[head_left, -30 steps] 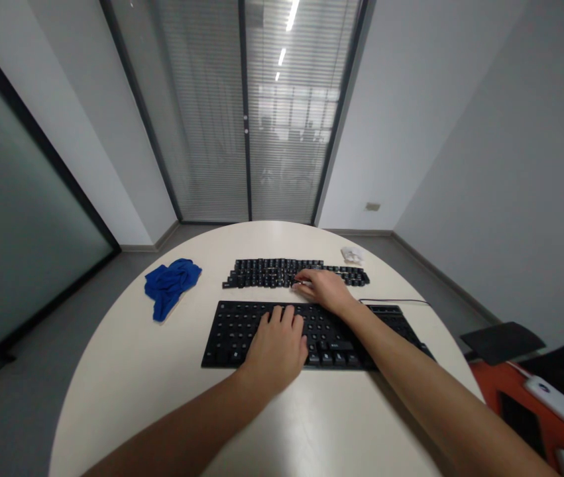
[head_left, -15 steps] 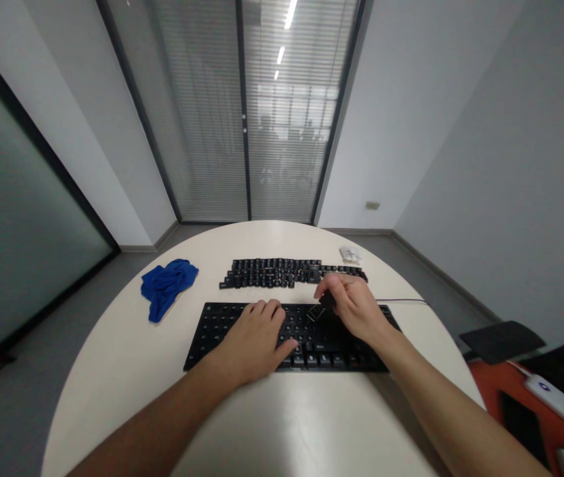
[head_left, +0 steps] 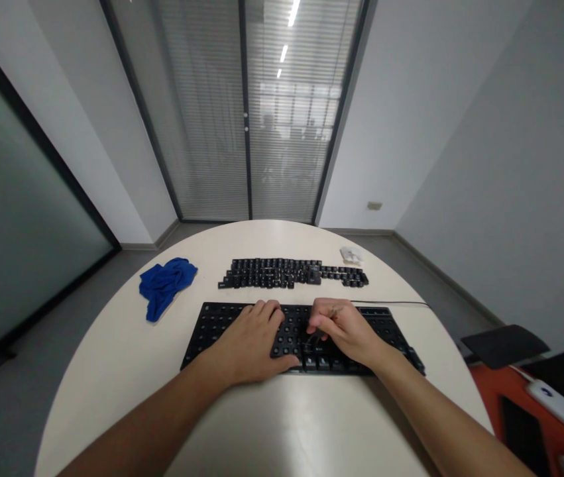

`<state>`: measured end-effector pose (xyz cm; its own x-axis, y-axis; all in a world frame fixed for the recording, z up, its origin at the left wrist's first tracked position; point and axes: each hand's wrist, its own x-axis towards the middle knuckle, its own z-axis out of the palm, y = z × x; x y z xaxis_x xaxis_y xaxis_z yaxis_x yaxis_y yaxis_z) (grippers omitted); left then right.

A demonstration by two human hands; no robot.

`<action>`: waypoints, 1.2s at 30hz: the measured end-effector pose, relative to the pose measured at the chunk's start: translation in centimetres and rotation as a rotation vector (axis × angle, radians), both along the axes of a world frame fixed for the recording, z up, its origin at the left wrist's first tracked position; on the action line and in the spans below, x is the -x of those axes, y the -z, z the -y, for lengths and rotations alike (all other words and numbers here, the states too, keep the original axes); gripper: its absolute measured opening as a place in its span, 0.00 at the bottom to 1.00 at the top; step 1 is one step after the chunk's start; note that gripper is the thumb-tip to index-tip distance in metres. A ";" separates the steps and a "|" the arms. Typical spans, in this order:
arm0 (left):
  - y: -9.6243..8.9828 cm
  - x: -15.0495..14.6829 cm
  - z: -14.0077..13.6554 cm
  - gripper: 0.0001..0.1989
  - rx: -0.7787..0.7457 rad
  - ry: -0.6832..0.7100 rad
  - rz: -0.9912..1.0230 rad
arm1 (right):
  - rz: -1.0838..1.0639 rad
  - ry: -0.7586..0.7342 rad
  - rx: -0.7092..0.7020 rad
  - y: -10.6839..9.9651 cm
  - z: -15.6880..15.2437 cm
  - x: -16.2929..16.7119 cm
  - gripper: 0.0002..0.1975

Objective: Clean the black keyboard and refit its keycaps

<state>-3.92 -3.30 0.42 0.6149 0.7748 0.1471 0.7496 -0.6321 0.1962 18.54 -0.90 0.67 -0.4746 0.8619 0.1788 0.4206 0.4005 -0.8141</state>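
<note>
A black keyboard [head_left: 290, 328] lies across the table in front of me, most of its upper keys off so that bare stems show. Several keycaps are still on its front row. My left hand [head_left: 254, 338] rests flat on the keyboard's left-middle part, fingers stretched out and thumb near the front edge. My right hand [head_left: 340, 328] is closed around a keycap puller [head_left: 314, 339], whose thin wire end points down at the keys right of the middle. Its handle is mostly hidden in my fist. Behind the keyboard, the removed keycaps [head_left: 272, 273] sit in rows.
A crumpled blue cloth [head_left: 167, 283] lies on the left of the round white table [head_left: 252, 430]. A small clear plastic bag [head_left: 351, 255] is at the back right. The keyboard's cable [head_left: 395, 303] runs off to the right. An orange chair [head_left: 490, 391] holding a power strip stands beside the table.
My right hand has come down and toward me with the keycap puller, its wire now at keys nearer the front. My left hand stays nearly in place. The keyboard's right end is more exposed.
</note>
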 end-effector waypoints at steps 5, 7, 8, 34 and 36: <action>0.0 0.0 0.0 0.23 0.009 0.002 0.022 | 0.101 0.009 -0.011 0.1 0.1 0.4 0.24; 0.1 0.0 0.0 0.23 0.004 0.007 0.027 | 0.123 0.007 -0.030 0.0 0.2 0.5 0.25; 0.2 0.0 0.0 0.24 0.000 0.008 0.029 | 0.133 -0.001 -0.046 -0.1 0.2 0.6 0.25; 0.1 0.0 0.0 0.24 0.013 -0.006 0.056 | 0.249 -0.184 0.163 -0.3 -0.8 -2.0 0.17; 0.1 0.0 0.0 0.24 0.012 -0.004 0.054 | 0.190 -0.177 0.229 -0.2 -0.9 -2.1 0.18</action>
<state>-3.91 -3.33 0.30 0.6031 0.7792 0.1706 0.7403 -0.6264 0.2441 20.62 0.02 0.84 -0.6264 0.7709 -0.1157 0.5136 0.2965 -0.8052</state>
